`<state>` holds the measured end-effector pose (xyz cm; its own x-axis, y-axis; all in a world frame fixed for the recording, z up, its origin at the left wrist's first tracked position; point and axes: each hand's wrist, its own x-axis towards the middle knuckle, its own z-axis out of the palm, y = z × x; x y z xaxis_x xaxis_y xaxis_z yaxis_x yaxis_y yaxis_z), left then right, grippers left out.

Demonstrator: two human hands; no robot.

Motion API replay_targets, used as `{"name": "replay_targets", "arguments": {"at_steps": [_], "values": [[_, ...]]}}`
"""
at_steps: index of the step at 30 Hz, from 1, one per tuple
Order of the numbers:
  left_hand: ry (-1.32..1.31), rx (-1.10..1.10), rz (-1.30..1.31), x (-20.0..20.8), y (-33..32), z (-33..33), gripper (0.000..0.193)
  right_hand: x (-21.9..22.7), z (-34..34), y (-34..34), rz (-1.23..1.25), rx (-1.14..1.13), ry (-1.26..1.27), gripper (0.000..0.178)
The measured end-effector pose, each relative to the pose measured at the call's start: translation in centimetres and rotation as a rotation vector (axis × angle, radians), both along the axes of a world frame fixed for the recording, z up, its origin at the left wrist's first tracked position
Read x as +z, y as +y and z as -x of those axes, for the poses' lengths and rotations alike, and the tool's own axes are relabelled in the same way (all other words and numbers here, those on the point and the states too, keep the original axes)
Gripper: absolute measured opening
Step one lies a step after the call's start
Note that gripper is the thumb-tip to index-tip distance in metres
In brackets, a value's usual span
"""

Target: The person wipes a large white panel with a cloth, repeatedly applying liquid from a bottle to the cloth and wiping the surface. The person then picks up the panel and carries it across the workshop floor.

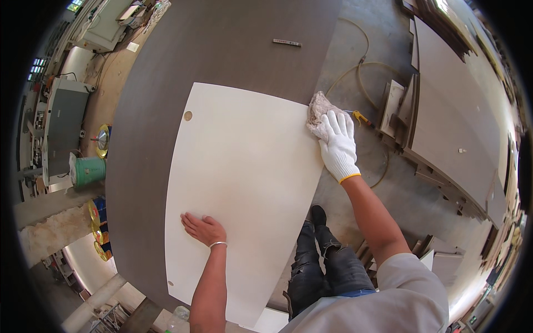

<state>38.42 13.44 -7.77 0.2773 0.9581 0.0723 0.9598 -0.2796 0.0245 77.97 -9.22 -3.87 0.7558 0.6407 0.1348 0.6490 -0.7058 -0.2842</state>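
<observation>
A white panel [244, 166] with a round hole near its far left corner lies on a large dark grey board [150, 111]. My bare left hand [204, 228], a band at its wrist, rests flat on the panel's near left part with fingers stretched out. My right hand [339, 145], in a white knitted glove with a yellow cuff, is at the panel's far right corner. Under its extended fingers it holds a crumpled pale pinkish rag [319, 114] against the corner and edge. The gloved palm partly hides the rag.
A small marked strip [287, 43] lies on the board beyond the panel. To the right are a yellow-handled air gun [362, 117], a hose [361, 61] and stacked boards [455, 116]. At left stand a green bucket [89, 171], several cans and a grey cabinet [65, 125].
</observation>
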Motion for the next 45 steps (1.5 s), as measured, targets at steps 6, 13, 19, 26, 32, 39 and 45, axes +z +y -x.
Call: {"name": "replay_targets", "arguments": {"at_steps": [6,13,19,26,32,39,45], "values": [[-0.029,-0.02,-0.002,-1.2,-0.7,-1.3,0.059,-2.9,-2.0,11.0,-0.235,0.105,-0.256,0.046],[-0.022,0.024,-0.006,0.8,0.2,0.6,0.06,1.4,-2.5,2.9,0.021,0.173,0.143,0.047],[-0.031,-0.009,-0.035,-0.4,-0.1,-0.5,0.059,-1.8,-2.2,8.1,-0.056,0.089,-0.145,0.059],[-0.034,-0.024,-0.032,-0.3,-0.1,0.3,0.06,-1.6,-3.0,10.3,-0.153,0.224,-0.173,0.054],[0.006,0.001,-0.044,0.2,0.1,1.0,0.06,1.8,-0.9,9.1,0.055,0.057,0.165,0.063],[-0.046,-0.064,0.013,-1.4,0.1,-1.0,0.062,-2.9,-2.3,21.9,-0.07,0.164,-0.054,0.055],[-0.027,-0.024,-0.054,-0.7,1.0,1.4,0.06,-1.8,-1.9,5.4,-0.03,0.113,-0.062,0.059]]}}
